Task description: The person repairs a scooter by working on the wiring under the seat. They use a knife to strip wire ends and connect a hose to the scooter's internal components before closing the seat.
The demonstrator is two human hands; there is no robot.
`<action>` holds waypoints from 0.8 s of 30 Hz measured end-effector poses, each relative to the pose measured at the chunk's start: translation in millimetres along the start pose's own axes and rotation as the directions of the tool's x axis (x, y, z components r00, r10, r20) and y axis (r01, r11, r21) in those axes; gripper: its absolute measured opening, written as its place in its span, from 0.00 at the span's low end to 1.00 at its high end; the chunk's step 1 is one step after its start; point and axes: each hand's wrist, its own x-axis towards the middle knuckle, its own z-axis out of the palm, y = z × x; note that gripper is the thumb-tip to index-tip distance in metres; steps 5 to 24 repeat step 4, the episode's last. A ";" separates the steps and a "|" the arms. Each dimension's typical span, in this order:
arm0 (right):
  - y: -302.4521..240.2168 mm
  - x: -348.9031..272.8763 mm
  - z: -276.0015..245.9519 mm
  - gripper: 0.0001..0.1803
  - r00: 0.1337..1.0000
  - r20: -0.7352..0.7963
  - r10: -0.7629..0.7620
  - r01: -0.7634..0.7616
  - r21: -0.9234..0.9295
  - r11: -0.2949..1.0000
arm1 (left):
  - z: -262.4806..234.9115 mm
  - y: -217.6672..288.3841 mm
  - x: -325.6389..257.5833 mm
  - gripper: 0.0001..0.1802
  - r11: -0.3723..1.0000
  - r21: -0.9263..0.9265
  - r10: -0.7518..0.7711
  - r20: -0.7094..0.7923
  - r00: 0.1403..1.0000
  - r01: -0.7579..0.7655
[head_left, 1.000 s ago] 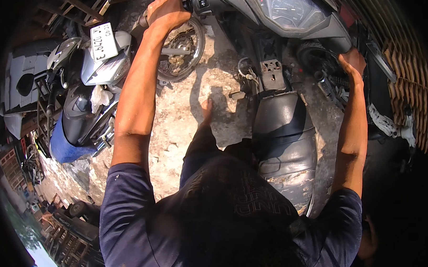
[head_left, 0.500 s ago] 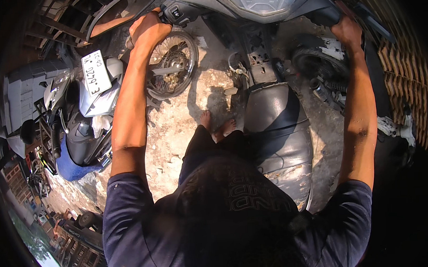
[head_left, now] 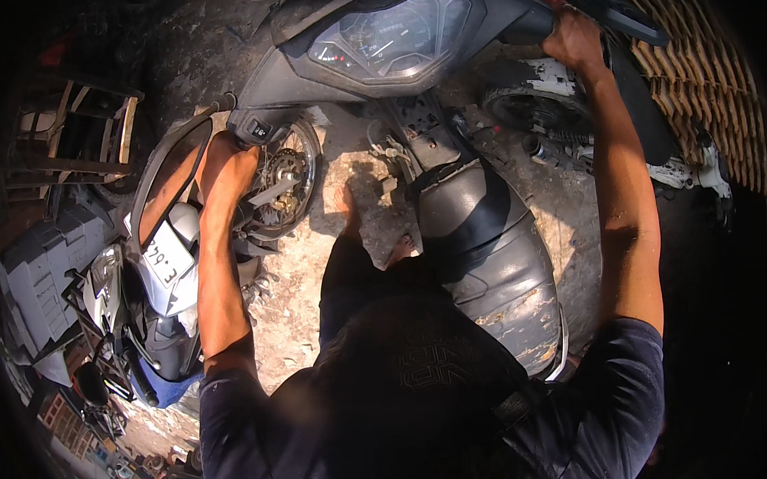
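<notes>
I stand on the left side of a black scooter and hold its handlebar with both arms stretched forward. My left hand (head_left: 228,167) is closed round the left grip, beside the switch housing (head_left: 255,129). Round the right grip my right hand (head_left: 574,41) is wrapped, at the far right. Between them lies the instrument panel (head_left: 392,38) under its clear cover. The worn black seat (head_left: 486,226) stretches back to my right side. Next to my left hand, the left mirror (head_left: 168,176) reflects part of an arm. The right mirror (head_left: 620,13) juts beyond my right hand.
A wheel with a sprocket (head_left: 287,179) stands past my left forearm. Further left are another motorcycle (head_left: 167,275) with a white plate, grey blocks (head_left: 47,271) and a wooden frame (head_left: 84,137). A tyre (head_left: 527,105) and slatted wood (head_left: 694,89) lie to the right.
The handlebar has swung so its left end sits closer to me, my left hand moving back with it. The instrument panel shows more fully. My feet have shifted apart.
</notes>
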 end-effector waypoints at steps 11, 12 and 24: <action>6.2 -3.2 -5.3 0.20 0.970 -0.203 -0.136 0.098 -0.186 0.978 | -14.1 35.1 10.4 0.24 0.999 -0.011 0.046 0.119 0.992 -0.045; 6.2 -3.2 -5.3 0.20 0.970 -0.203 -0.136 0.098 -0.186 0.978 | -14.1 35.1 10.4 0.24 0.999 -0.011 0.046 0.119 0.992 -0.045; 6.2 -3.2 -5.3 0.20 0.970 -0.203 -0.136 0.098 -0.186 0.978 | -14.1 35.1 10.4 0.24 0.999 -0.011 0.046 0.119 0.992 -0.045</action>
